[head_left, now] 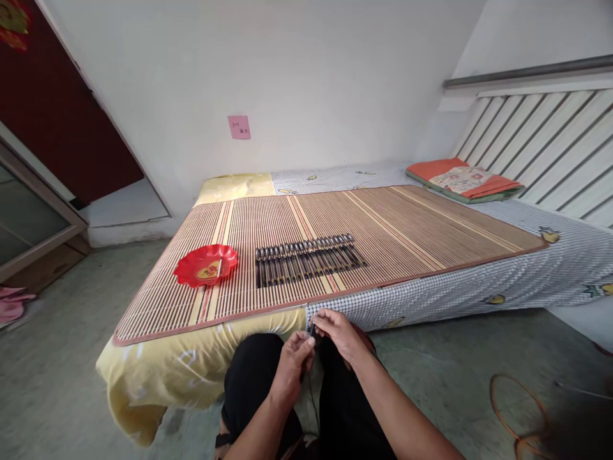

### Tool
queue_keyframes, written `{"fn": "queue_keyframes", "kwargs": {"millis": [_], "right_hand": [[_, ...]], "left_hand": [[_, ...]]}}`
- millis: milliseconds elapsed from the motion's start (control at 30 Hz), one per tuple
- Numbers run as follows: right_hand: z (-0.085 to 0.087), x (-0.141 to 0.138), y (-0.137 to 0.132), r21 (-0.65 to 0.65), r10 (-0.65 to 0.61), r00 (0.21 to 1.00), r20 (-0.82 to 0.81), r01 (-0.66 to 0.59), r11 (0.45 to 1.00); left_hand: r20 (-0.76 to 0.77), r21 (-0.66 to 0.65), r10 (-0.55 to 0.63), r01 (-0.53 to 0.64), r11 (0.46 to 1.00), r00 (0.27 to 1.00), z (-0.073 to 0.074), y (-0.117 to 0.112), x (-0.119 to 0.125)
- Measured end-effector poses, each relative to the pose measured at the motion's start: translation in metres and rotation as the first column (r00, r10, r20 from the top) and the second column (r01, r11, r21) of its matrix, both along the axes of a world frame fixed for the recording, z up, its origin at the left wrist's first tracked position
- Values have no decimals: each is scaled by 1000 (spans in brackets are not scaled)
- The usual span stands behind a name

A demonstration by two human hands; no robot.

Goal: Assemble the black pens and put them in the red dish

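Over my lap, at the edge of the bed, my left hand (293,361) and my right hand (336,332) are close together. Both pinch a slim black pen (313,330), the left from below and the right at its upper end; fingers cover most of it. Just beyond them, a row of several black pens (306,260) lies side by side on the striped bamboo mat (393,223), their clips at the far end. To the left of the row sits a red scalloped plate (186,268) with a thin white stick (219,268) in it.
The mat lies on a bed with a yellow and checked sheet (479,297). A folded orange quilt (431,169) rests at the far right, by a white slatted headboard (550,140). An orange cable (520,390) loops on the floor. A pink note (239,127) is on the wall.
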State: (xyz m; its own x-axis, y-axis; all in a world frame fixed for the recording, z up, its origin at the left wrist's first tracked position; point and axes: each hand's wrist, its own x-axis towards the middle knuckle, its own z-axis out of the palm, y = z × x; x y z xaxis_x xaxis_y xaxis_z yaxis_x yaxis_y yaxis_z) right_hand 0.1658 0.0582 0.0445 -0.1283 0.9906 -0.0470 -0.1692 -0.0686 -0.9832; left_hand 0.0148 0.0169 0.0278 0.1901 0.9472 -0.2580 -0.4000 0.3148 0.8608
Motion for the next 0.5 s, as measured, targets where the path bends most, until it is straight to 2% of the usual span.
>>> {"fn": "queue_keyframes", "kwargs": {"millis": [100,267,500], "right_hand": [[-1,3,0,12,37,999,-2,-37,999],[-2,8,0,5,109,992,-58,-109,994],[0,9,-2,5,113,993,-35,-113,994]], "left_hand": [[0,9,-5,5,1000,1000,-1,0,0],[36,33,-96,95,995,995,0,-1,3],[-15,34,-2,3,999,1000,-2,1,3]]}}
